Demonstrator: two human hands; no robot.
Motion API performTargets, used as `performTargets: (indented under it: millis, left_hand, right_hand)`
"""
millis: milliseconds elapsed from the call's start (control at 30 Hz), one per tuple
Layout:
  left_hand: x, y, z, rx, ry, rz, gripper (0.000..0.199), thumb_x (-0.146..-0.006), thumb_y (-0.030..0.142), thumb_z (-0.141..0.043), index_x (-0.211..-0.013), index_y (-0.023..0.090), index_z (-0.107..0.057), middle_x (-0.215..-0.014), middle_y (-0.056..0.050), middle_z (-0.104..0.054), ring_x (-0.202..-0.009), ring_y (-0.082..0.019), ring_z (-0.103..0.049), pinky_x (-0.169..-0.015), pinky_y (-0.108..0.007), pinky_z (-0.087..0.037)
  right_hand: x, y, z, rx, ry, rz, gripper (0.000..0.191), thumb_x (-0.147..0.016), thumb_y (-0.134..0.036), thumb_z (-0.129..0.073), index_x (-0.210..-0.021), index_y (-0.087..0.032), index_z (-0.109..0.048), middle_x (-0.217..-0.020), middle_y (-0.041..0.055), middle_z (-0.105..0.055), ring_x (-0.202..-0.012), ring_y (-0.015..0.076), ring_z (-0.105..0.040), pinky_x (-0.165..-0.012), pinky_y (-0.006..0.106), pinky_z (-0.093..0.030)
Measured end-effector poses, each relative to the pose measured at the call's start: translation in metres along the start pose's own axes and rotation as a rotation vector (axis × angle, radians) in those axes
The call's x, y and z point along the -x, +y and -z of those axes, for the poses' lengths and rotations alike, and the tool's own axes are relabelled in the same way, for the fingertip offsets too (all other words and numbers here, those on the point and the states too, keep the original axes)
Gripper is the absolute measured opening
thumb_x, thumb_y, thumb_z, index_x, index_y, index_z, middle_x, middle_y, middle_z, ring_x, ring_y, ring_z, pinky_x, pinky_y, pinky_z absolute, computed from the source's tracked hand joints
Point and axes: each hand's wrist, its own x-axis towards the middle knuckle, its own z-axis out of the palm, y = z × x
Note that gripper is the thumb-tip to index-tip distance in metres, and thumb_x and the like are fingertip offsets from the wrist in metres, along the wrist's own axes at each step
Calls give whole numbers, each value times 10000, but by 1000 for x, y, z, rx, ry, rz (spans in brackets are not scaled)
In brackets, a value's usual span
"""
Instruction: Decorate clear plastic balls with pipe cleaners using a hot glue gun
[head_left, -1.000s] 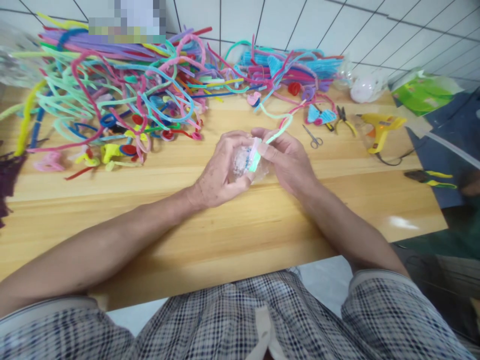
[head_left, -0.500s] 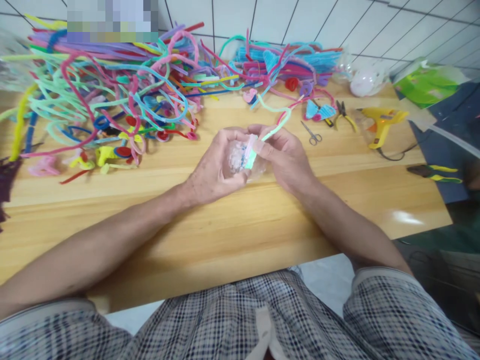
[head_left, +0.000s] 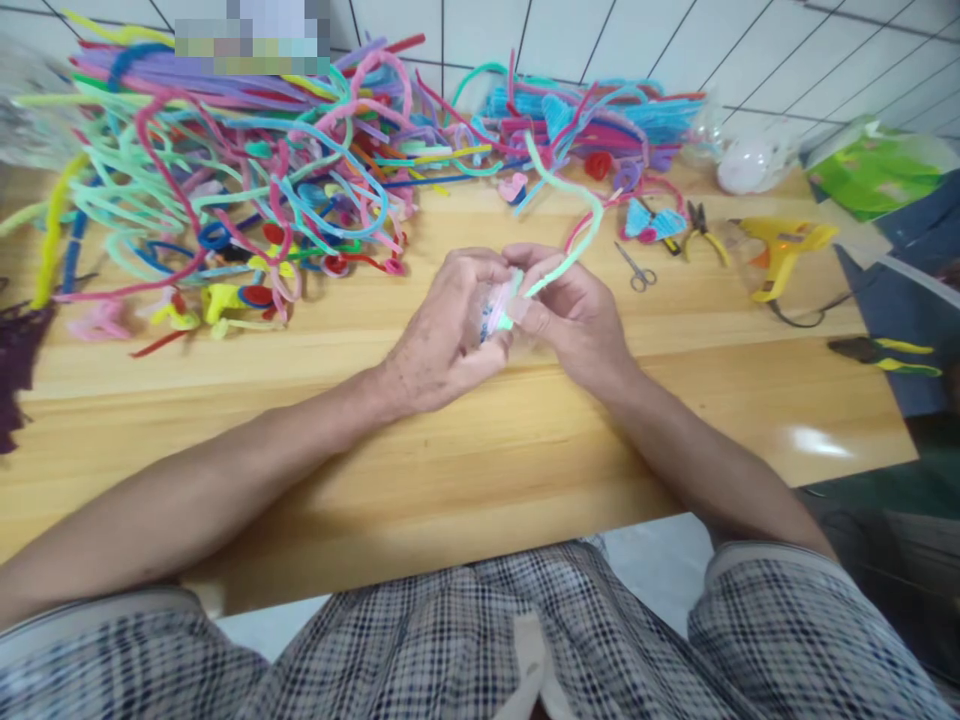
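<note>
Near the middle of the table, my left hand [head_left: 450, 330] is wrapped round a clear plastic ball [head_left: 485, 315] with a pink and green band. My right hand [head_left: 574, 310] touches the ball's right side and pinches a pale green pipe cleaner [head_left: 585, 240] between thumb and fingers. From there the pipe cleaner curves up and back to the left. A red strand shows beside it. Fingers cover most of the ball, so its contents are hard to make out.
Many coloured pipe cleaners [head_left: 247, 170] lie heaped at the back left. On the right are small scissors [head_left: 637, 270], thin pliers [head_left: 701, 235], a yellow glue gun [head_left: 780, 245], larger pliers [head_left: 885, 353] and a clear ball [head_left: 742, 165]. The table's front edge is close to my body.
The green pipe cleaner's loose part has swung up and shows a wider curve. The ball has turned and is more covered by my left fingers. The whole view has shifted slightly.
</note>
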Motion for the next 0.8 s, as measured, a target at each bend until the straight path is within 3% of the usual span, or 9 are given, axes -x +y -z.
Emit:
performTargets:
  millis: [400,800]
  left_hand:
    - [8,-2,-6,-36,25,6,496,-1166,619,-541,-1546,309,-462,-1497,-154,-628,-1448,-360,-620,-1243,-652,-552]
    - [10,-12,-12,-20,71,-39,618,-1112,691,-598,-1607,345,-467,-1551,-155,-612,-1488,-411,-600,-1291,-745,-477]
  right_hand:
    - [3,0,-4,-91,43,-58,447,-838,-644,-975,-970,-298,-726,-1379,23,-768,-1293,254,-727,-1154,462,-614]
    - [-4,-3,1,-56,3,-94,535,-743,-707,-1015,-918,-295,-723,-1410,23,-765,-1389,283,-700,-1233,505,-582]
